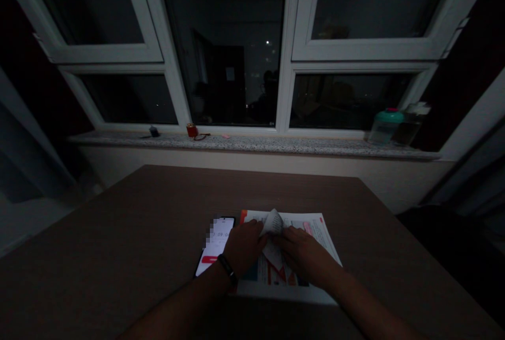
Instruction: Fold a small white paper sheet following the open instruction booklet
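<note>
A folded piece of printed paper (273,222) stands up between my two hands, its top coming to a point. My left hand (245,245), with a dark band on the wrist, closes its fingers on the left side of the paper. On the right side, my right hand (305,251) pinches it with bent fingers. Beneath both hands lies a flat printed sheet (327,245) with orange and red parts. A lit phone (216,240) rests left of the sheet, partly behind my left forearm. My fingertips are partly hidden by the paper and the dim light.
The brown table (177,192) reaches to the wall below the window. On the stone sill (256,143) stand a small red jar (192,130), a dark little bottle (153,131) and a large teal-topped bottle (386,125). Dark curtains hang at both sides.
</note>
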`<state>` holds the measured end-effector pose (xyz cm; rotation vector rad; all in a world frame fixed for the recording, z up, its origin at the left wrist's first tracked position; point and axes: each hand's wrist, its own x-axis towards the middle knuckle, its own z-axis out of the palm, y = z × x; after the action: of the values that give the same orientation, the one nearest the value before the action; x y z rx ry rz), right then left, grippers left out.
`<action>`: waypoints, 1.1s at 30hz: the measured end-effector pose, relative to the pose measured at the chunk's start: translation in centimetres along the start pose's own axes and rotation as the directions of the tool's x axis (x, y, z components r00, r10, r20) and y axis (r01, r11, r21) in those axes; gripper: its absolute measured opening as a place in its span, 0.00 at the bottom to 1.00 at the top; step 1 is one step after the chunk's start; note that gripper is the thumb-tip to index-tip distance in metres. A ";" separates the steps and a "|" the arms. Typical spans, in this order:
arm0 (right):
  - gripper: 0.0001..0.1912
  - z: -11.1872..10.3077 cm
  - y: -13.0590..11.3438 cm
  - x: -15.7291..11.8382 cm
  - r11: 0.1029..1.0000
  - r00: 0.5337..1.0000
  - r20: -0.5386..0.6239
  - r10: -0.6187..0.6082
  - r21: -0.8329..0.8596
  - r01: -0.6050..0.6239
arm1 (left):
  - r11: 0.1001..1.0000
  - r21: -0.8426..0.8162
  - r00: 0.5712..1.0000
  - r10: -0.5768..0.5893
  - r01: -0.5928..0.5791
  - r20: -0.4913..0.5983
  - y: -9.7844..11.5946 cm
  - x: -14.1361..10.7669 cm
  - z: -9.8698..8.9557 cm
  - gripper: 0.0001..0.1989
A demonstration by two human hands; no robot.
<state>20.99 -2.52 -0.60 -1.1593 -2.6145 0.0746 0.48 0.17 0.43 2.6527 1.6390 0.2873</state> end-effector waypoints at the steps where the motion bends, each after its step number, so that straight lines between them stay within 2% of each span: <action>1: 0.22 0.1 -0.1 0.1 1.000 1.000 -0.007 0.004 -0.005 -0.004 | 1.000 0.000 1.000 0.001 -0.001 -0.006 0.0 0.0 0.0 0.08; 8: 0.27 0.3 -0.3 0.2 0.999 1.000 -0.002 0.017 -0.029 -0.017 | 1.000 -0.005 1.000 0.013 -0.013 -0.022 0.0 0.1 -0.2 0.07; 21: 0.24 0.5 -0.1 0.1 0.999 1.000 0.018 -0.021 -0.044 0.022 | 0.999 -0.040 0.998 0.008 -0.011 -0.062 0.5 0.1 -0.9 0.11; 26: 0.24 0.5 -0.3 0.1 0.998 0.999 0.033 -0.024 -0.062 0.026 | 0.999 -0.043 0.998 0.009 -0.012 -0.070 0.4 0.1 -0.8 0.09; 29: 0.23 0.5 -0.2 0.1 0.999 0.999 0.030 -0.015 -0.042 0.016 | 0.998 -0.054 0.998 -0.018 0.015 -0.061 0.4 0.0 -0.8 0.06; 33: 0.22 0.7 -0.2 0.2 0.999 1.000 0.009 -0.005 -0.046 0.006 | 0.998 -0.006 0.998 -0.059 0.059 0.010 0.5 -0.3 -1.0 0.10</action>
<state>20.58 -2.47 -1.21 -1.1692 -2.6397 0.0188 0.63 -0.45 1.42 2.5912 1.7071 0.2773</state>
